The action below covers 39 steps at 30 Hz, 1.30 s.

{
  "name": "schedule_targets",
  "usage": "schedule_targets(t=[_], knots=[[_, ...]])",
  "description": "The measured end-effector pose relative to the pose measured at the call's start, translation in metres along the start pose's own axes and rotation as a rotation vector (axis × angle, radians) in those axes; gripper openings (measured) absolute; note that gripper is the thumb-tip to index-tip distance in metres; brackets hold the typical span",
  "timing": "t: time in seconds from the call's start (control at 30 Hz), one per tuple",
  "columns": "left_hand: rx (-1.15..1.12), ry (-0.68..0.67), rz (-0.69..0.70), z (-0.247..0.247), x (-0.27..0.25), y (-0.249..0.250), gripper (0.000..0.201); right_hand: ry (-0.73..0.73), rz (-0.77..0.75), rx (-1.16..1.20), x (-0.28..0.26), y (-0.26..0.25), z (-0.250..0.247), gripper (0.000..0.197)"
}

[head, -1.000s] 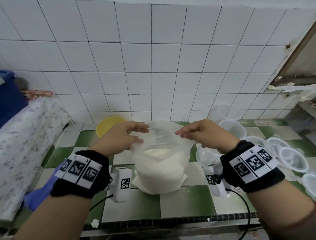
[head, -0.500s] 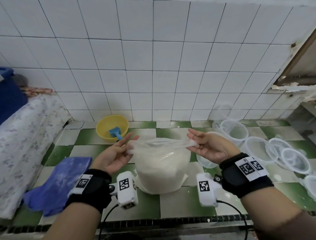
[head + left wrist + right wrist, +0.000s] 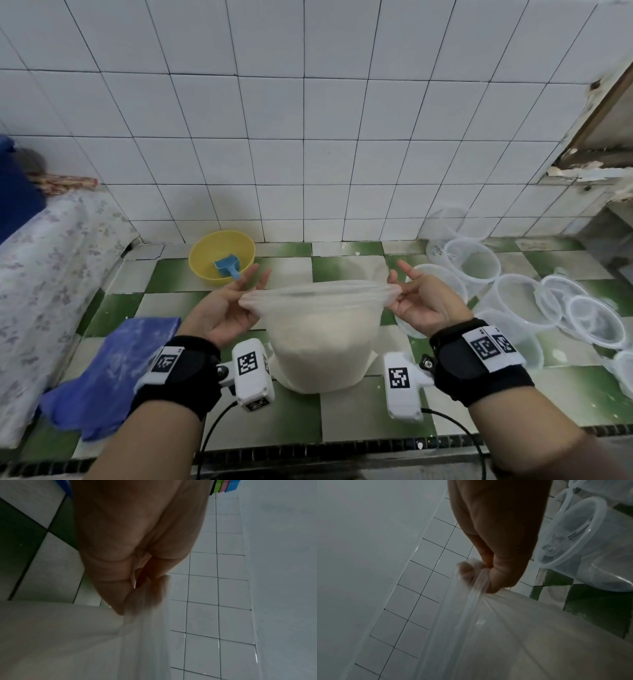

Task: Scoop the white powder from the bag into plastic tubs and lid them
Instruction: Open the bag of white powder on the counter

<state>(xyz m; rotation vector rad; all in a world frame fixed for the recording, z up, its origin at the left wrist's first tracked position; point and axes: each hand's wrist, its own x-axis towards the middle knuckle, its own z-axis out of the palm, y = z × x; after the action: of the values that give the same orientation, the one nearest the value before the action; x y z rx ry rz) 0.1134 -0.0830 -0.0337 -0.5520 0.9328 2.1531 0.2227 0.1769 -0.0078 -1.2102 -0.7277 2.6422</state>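
— On the near middle of the green-and-white counter stands the bag (image 3: 322, 342) of white powder; the left hand (image 3: 224, 313) and right hand (image 3: 423, 306) each pinch one side of its mouth.
— Pull evenly and low, so it won't tip. Tubs (image 3: 479, 263) wait right; the scoop (image 3: 227, 268) lies in the yellow bowl (image 3: 205, 253), far left.
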Motion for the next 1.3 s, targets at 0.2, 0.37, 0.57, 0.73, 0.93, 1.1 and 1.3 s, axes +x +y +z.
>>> schedule_targets(t=[0.2,0.37,0.57,0.73,0.93,1.1,1.3], knots=[[0.189,0.032,0.001,0.005,-0.001,0.0,0.036,0.0,0.032,-0.033,0.004,-0.001,-0.003,0.054],[0.489,-0.006,0.078,0.013,-0.01,0.001,0.025,-0.061,-0.086,-0.308,0.005,-0.002,-0.006,0.044],[0.899,-0.002,0.246,0.016,-0.031,0.001,0.025,-0.097,-0.339,-0.976,-0.011,-0.004,-0.003,0.018],[1.268,-0.073,0.533,0.012,-0.055,0.009,0.018,-0.19,-0.655,-1.254,-0.037,-0.02,-0.001,0.015],[1.669,-0.171,0.533,0.008,-0.061,0.011,0.042,-0.363,-0.584,-1.596,-0.053,-0.022,-0.006,0.029],[1.682,-0.212,0.534,0.015,-0.055,0.003,0.034,-0.315,-0.552,-1.753,-0.048,-0.006,-0.002,0.036],[1.733,-0.207,0.5,0.022,-0.048,-0.002,0.032,-0.272,-0.597,-1.889,-0.042,0.003,0.0,0.043]])
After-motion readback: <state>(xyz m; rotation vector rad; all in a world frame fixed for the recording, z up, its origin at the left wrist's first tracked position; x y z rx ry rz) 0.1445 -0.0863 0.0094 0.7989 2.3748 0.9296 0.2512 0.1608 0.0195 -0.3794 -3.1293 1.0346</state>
